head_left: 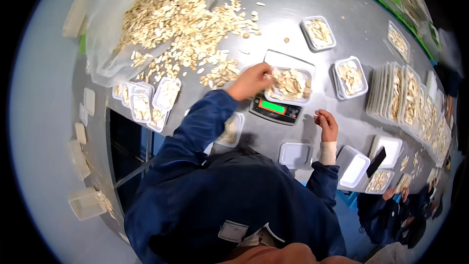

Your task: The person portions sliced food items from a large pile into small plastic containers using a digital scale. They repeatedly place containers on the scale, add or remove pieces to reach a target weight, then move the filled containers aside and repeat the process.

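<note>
A white tray of pale dried slices (pixel 290 83) sits on a digital scale (pixel 293 113) with a lit green display. My left hand (pixel 250 82) is at the tray's left edge, its fingertips pinched over the slices; what they hold is too small to make out. My right hand (pixel 327 127) is just right of the scale's front corner, its fingers loosely bent and a little apart, holding nothing visible. A stack of filled trays (pixel 351 78) stands to the right of the scale, and another filled tray (pixel 318 33) behind it.
An open bag of slices (pixel 161 14) spills at back left, above several filled trays (pixel 141 107). Empty trays (pixel 295 152), a dark phone-like object (pixel 376 161) and long rows of filled trays (pixel 410 100) lie at right. Co-workers (pixel 391 215) are at the lower right.
</note>
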Available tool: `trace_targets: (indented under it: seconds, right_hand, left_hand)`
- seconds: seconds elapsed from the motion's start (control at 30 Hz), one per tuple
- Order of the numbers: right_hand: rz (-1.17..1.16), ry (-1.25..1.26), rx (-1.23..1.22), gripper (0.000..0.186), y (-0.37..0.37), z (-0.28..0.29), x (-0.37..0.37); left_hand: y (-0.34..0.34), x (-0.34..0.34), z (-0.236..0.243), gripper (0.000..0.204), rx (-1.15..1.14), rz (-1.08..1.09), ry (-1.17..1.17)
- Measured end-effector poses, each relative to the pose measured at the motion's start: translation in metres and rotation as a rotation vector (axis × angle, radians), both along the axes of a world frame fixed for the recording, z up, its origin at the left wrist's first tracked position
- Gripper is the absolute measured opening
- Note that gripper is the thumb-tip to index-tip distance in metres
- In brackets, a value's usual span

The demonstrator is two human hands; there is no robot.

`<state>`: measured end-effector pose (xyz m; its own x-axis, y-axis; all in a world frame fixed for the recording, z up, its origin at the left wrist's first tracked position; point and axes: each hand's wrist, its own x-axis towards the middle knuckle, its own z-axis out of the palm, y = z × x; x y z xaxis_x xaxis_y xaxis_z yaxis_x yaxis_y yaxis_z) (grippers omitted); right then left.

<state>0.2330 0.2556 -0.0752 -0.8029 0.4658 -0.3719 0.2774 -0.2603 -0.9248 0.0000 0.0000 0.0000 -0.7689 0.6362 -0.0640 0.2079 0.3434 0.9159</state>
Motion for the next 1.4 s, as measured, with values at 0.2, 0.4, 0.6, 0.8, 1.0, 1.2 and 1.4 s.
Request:
trace_targets:
  seconds: [0.2,0.4,0.6,0.8,1.0,1.2,1.4]
  right_hand:
    - [-0.045,0.008,-0.002,0.019,-0.003,0.01,0.002]
    - [-0.02,0.021,0.041,0.021,-0.007,0.014,-0.002]
    - [-0.005,0.001,0.033,0.021,-0.012,0.016,0.006]
    - [-0.006,0.02,0.032,0.021,-0.012,0.011,0.01]
    - [-0.01,0.048,0.151,0.022,-0.018,0.016,-0.012]
    - [0.15,0.094,0.843,0.043,-0.021,0.047,-0.068]
    - [0.31,0.09,1.227,0.046,-0.035,0.042,-0.094]
  left_hand:
    - [-0.069,-0.024,-0.02,0.035,-0.283,0.413,0.61]
    - [-0.099,-0.007,-0.026,0.032,-0.15,0.41,0.173]
    - [-0.082,0.036,-0.032,0.03,-0.053,0.325,0.003]
    - [-0.064,0.054,-0.037,0.026,-0.055,0.273,0.069]
    - [0.001,0.07,-0.018,0.023,-0.041,0.091,0.285]
    - [0.066,0.07,-0.008,0.046,-0.107,-0.104,0.426]
    - [0.081,0.058,-0.03,0.038,-0.119,-0.184,0.67]
